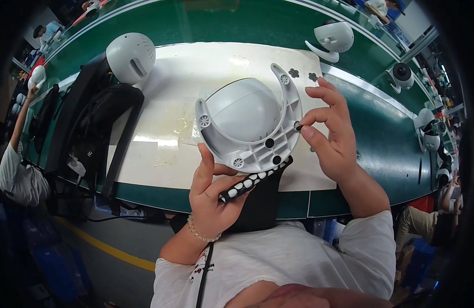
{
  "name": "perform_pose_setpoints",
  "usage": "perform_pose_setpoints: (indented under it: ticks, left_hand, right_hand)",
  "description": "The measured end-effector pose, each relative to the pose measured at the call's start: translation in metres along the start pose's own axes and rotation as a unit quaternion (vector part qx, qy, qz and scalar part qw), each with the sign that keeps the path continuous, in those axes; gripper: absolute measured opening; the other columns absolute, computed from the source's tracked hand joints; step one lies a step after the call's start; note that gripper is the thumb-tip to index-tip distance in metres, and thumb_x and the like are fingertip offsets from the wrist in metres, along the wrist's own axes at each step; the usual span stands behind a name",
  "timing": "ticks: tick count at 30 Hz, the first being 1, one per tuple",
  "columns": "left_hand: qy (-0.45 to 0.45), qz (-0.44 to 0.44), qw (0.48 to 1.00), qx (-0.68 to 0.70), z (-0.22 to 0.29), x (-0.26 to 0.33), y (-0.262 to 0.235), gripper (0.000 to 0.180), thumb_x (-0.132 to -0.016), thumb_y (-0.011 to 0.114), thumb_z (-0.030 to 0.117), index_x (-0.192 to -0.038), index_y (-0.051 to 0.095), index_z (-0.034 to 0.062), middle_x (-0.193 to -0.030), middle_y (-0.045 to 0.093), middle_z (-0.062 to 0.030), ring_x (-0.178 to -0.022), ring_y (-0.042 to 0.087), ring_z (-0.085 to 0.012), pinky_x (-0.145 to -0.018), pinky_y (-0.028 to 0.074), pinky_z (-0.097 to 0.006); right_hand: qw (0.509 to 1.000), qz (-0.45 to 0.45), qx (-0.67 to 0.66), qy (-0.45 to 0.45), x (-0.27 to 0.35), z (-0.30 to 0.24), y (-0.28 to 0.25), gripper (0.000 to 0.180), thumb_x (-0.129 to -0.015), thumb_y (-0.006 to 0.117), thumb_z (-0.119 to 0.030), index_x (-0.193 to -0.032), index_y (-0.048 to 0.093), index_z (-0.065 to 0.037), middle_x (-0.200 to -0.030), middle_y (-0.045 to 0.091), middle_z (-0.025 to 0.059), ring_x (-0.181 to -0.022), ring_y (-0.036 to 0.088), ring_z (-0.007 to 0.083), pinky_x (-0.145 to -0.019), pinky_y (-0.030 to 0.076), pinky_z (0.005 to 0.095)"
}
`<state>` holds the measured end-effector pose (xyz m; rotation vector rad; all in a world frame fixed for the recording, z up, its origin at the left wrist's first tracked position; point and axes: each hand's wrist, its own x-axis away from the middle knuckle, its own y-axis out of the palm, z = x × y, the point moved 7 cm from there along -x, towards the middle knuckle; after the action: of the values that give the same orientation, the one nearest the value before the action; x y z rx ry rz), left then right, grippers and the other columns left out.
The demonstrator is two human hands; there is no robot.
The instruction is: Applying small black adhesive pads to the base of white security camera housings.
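Note:
A white round-bodied device (244,110) lies on the work mat, its curved stand (255,163) turned so the ribbed underside shows. Two black round pads (270,143) sit in the stand's lower right part; spoked round recesses show elsewhere on it. My left hand (216,197) is closed around a black strip (257,179) with white round spots, its fingers against the stand's near left edge. At the stand's right edge, my right hand (332,128) pinches a small black round pad (298,126) between thumb and forefinger, the other fingers raised.
Two black flower-shaped pieces (294,73) lie at the mat's far right. A white housing (130,57) and black bags (100,113) stand at left. Another white device (334,38) rests on the green conveyor (206,23) behind. Other people work along the sides.

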<state>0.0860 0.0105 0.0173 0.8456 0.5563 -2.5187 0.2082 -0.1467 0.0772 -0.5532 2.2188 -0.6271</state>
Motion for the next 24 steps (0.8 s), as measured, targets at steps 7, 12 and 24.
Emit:
perform_pose_setpoints:
  ticks: [7, 12, 24]
  left_hand:
    - [-0.017, 0.001, 1.0, 0.002, -0.002, 0.002, 0.0, 0.023, -0.057, 0.073, -0.002, -0.076, 0.062, 0.0024, -0.135, 0.028, -0.0215, -0.07, 0.058, -0.0166, -0.069, 0.045, -0.027]
    - [-0.008, -0.011, 1.0, -0.009, 0.0, 0.001, 0.002, 0.023, -0.056, 0.071, -0.005, -0.076, 0.061, 0.0022, -0.135, 0.027, -0.0215, -0.07, 0.058, -0.0167, -0.069, 0.044, -0.026]
    - [-0.005, -0.036, 0.999, -0.03, 0.0, -0.001, 0.001, 0.023, -0.061, 0.071, -0.004, -0.079, 0.057, -0.0008, -0.133, 0.025, -0.029, -0.072, 0.059, -0.0191, -0.071, 0.046, -0.028]
  right_hand:
    - [0.944, 0.035, 0.295, -0.146, 0.004, -0.034, -0.003, 0.011, -0.07, 0.06, -0.01, -0.08, 0.063, -0.008, -0.107, 0.054, 0.0071, -0.11, 0.043, 0.0288, -0.089, 0.029, 0.0371]
    - [0.915, 0.011, 0.369, -0.16, 0.011, -0.049, -0.002, 0.023, -0.067, 0.059, -0.009, -0.089, 0.064, -0.009, -0.103, 0.057, 0.003, -0.108, 0.045, 0.0242, -0.092, 0.025, 0.0375]
    - [0.963, -0.095, 0.113, -0.225, -0.006, -0.007, -0.007, 0.036, -0.067, 0.05, 0.004, -0.097, 0.062, -0.012, -0.109, 0.054, 0.007, -0.104, 0.049, 0.0282, -0.087, 0.035, 0.0399]
